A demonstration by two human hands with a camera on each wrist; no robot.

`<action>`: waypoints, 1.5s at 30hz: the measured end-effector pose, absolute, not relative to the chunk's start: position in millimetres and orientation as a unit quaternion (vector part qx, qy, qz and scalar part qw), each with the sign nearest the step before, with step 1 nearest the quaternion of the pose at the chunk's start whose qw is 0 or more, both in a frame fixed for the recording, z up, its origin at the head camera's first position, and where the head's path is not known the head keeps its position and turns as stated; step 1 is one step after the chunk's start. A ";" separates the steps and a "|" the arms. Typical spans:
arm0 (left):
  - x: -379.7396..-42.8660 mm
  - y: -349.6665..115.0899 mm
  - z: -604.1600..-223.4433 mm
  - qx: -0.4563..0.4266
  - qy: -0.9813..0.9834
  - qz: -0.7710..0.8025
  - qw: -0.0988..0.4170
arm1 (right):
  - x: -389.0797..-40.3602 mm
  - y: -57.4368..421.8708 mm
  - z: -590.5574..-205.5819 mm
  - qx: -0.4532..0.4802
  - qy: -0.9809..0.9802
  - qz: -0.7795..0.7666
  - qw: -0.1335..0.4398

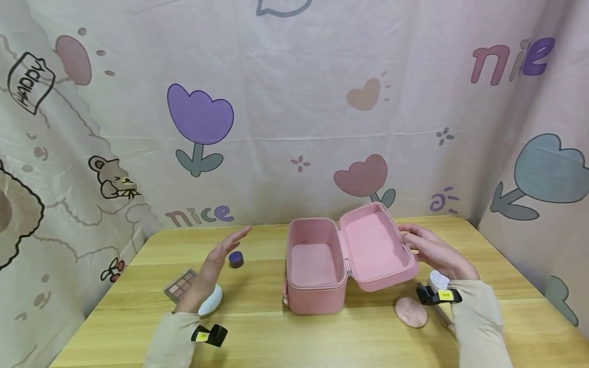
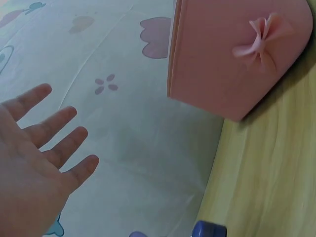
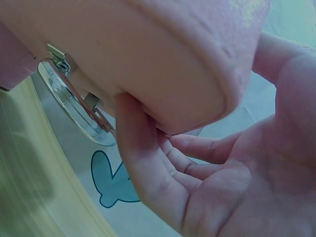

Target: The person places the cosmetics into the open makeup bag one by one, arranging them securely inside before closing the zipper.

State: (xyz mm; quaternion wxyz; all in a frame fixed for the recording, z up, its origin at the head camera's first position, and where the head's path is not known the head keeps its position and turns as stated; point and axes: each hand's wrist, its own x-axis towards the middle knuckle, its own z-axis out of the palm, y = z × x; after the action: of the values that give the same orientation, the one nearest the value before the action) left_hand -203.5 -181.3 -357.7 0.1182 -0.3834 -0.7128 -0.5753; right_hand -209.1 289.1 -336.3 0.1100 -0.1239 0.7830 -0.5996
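A pink cosmetic case (image 1: 315, 301) stands on the table with its lid (image 1: 375, 240) swung out to the right, and its inside shows no contents. My right hand (image 1: 434, 250) holds the lid by its right edge. In the right wrist view, the fingers (image 3: 133, 118) press against the lid (image 3: 148, 64) from one side, while the thumb is partly hidden behind it. My left hand (image 1: 211, 273) is raised to the left of the case, its fingers straight and spread, holding nothing. A bow (image 2: 259, 45) decorates the side of the case facing that hand.
Around my left hand lie an eyeshadow palette (image 1: 181, 286), a white oval compact (image 1: 211, 301) and a small purple jar (image 1: 236, 259). Near my right wrist are a pink round puff (image 1: 411, 312), a white round item (image 1: 438, 279) and a brush (image 1: 445, 321). A printed curtain (image 1: 276, 117) hangs behind the table.
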 end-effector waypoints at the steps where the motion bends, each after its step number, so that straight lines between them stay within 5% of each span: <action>1: -202.8 -183.0 -357.1 -0.385 -0.712 -0.574 0.121 | -209.1 289.7 -336.7 -0.125 0.784 -0.598 0.110; 45: -187.9 -237.5 -343.9 -0.383 -0.691 -0.596 0.145 | -211.9 289.0 -335.4 -0.121 0.791 -0.590 0.105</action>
State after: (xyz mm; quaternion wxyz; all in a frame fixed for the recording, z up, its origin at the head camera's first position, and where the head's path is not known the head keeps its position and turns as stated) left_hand -187.9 -237.5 -343.9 0.1451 -0.3834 -0.6908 -0.5955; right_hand -211.9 289.0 -335.4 0.1053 -0.1214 0.7913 -0.5899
